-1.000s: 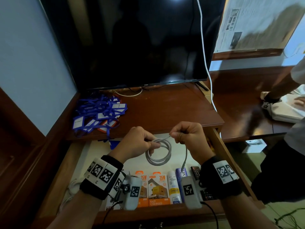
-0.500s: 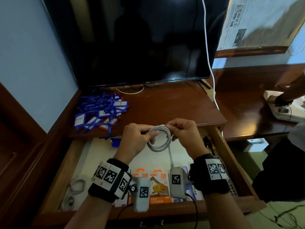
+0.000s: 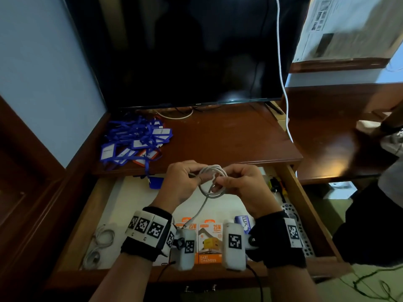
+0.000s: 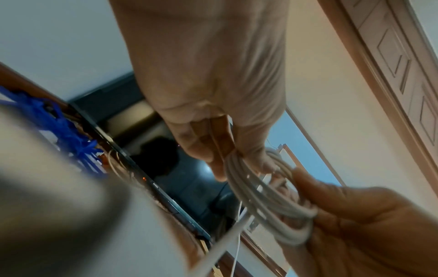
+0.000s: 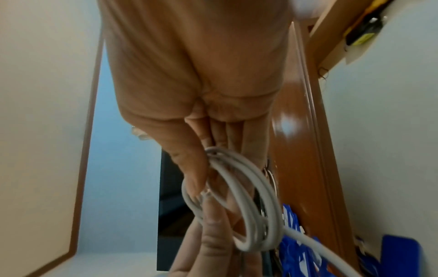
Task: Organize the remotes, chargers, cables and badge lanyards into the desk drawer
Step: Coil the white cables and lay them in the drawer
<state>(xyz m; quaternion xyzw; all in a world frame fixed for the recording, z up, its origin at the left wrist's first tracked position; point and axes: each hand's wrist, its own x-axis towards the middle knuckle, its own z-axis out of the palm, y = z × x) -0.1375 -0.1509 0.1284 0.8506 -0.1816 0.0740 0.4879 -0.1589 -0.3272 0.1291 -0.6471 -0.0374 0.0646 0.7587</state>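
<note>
A grey-white cable [image 3: 212, 182] is wound into a small coil and held above the open drawer [image 3: 305, 214]. My left hand [image 3: 185, 182] grips the coil's left side, my right hand [image 3: 237, 184] pinches its right side. The cable's loose tail [image 3: 200, 211] hangs down toward the charger boxes [image 3: 209, 243]. In the left wrist view the coil [image 4: 265, 200] runs between both hands; in the right wrist view the coil [image 5: 249, 206] shows too. A pile of blue badge lanyards [image 3: 135, 142] lies on the desk top at the left. A remote [image 3: 298, 232] lies along the drawer's right side.
A dark TV [image 3: 196, 51] stands at the back of the desk [image 3: 229, 138]. Coiled white cables [image 3: 98, 245] lie in the drawer's left front corner. A blue badge holder [image 3: 156, 183] sits at the drawer's back. Another person [image 3: 388, 182] stands at the right by a side table.
Both hands have kept winding the cable and drawn closer together over the coil. The hanging tail has grown shorter.
</note>
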